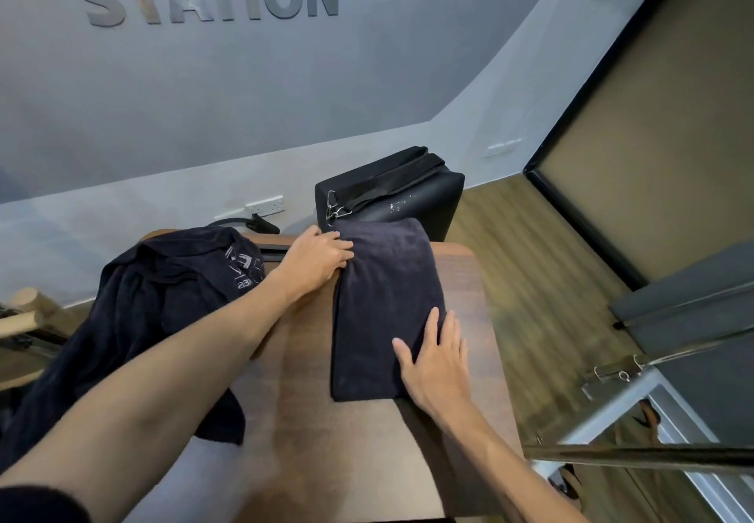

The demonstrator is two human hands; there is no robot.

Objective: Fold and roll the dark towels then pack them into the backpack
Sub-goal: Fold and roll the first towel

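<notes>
Looking down from the head camera, I see a folded dark towel [385, 302] lying as a long strip on the wooden table [469, 277], just right of the frame's centre. My left hand [316, 259] rests at the strip's far left corner, fingers laid nearly straight over the edge, pressing rather than gripping. My right hand [434, 363] lies flat on the near right part of the same towel, fingers spread and straight, holding nothing. A second dark towel [143, 310], unfolded and rumpled, with pale printed markings, drapes over the table's left side at centre left. The black backpack [391, 192] stands beyond the table's far edge, above the folded towel, a strap lying across its top.
</notes>
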